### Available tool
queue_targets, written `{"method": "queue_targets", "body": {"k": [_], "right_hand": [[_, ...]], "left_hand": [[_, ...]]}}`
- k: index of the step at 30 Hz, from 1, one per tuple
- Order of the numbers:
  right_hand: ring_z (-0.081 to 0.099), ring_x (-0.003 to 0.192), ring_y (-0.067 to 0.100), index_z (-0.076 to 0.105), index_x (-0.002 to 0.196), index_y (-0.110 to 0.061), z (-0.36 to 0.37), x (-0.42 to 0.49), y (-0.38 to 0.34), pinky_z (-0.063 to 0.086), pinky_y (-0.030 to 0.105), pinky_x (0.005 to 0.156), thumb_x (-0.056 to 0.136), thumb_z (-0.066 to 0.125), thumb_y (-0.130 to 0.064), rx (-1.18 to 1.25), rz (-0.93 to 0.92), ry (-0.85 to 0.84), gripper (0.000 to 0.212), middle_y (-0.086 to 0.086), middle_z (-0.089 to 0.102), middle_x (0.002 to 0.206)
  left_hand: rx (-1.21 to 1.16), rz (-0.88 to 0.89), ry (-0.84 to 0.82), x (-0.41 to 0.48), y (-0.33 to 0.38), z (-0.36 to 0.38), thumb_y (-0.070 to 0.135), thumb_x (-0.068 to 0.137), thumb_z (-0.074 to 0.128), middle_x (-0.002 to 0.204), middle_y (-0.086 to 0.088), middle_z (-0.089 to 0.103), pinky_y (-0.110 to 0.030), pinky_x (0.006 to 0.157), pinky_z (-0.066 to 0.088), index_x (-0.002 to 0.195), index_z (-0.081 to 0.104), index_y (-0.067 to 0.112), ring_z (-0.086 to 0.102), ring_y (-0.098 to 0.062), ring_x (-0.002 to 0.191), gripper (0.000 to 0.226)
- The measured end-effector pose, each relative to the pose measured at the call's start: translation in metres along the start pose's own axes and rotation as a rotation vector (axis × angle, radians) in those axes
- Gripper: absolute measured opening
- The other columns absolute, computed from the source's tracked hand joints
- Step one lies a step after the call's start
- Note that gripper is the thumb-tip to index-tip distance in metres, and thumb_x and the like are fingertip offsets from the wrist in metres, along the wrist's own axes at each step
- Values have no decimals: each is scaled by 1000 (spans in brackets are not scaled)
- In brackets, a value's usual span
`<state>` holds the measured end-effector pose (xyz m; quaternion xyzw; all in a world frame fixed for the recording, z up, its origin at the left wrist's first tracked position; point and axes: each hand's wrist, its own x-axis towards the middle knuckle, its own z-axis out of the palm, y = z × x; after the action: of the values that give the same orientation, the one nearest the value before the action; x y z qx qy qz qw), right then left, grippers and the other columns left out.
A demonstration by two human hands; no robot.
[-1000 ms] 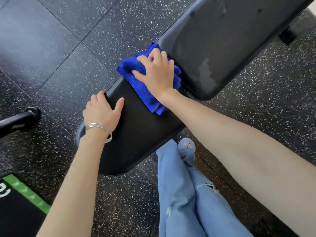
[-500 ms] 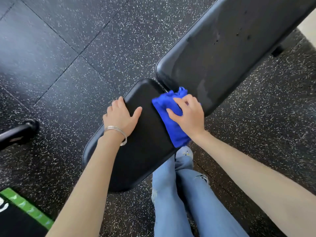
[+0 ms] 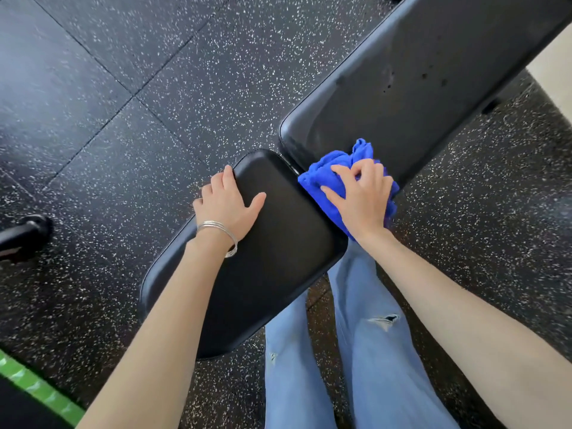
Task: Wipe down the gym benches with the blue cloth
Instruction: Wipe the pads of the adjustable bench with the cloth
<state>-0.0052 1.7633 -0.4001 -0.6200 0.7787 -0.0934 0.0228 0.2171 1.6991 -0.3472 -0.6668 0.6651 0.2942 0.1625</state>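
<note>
Speckled floor (image 3: 154,119) all round; black bar (image 3: 24,233) far left, jeans (image 3: 365,351) beside the surface. Blue cloth (image 3: 322,174) sits bunched on the back pad (image 3: 418,88) corner, by the gap. Right hand (image 3: 362,199) fingers (image 3: 343,171) clench the cloth. Left hand (image 3: 227,205) fingers hook the seat pad (image 3: 278,258) edge.
</note>
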Motion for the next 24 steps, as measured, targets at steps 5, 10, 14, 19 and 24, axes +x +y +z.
{"method": "queue_targets", "body": {"k": [5,10,14,19,24], "right_hand": [[47,71,25,59,85,-23,22,42,-23,28,32,60,67,71,-44,-128,-62,47,30,3,51,80],[50,71,25,59,81,-24,27,94,-45,32,33,58,65,69,-49,-123,-180,36,31,3,53,81],[49,99,30,61,96,-21,29,138,-70,34,41,73,77,61,-49,-105,-224,-193,33,7,54,106],[49,78,25,62,86,-25,25,107,-37,34,35,62,70,61,-49,-48,-315,18,28,3,54,83],[38,77,21,61,100,-24,19,22,27,29,35,62,76,62,-41,62,-295,43,29,3,51,86]], "left_hand": [[-18,-19,34,7,8,5,58,90,41,152,-9,26,-50,108,25,149,15,11,29,-34,136,80],[-43,-44,48,13,15,4,57,91,39,152,-7,27,-49,107,25,148,18,12,30,-33,135,76],[-31,-54,61,18,24,6,57,90,41,151,-8,28,-49,106,26,148,18,12,31,-33,134,77],[-14,-13,80,27,37,4,56,90,43,150,-7,28,-47,105,28,148,20,15,32,-33,133,75],[16,19,82,39,48,6,54,90,43,149,-5,31,-45,103,30,146,25,16,33,-32,131,70]]}}
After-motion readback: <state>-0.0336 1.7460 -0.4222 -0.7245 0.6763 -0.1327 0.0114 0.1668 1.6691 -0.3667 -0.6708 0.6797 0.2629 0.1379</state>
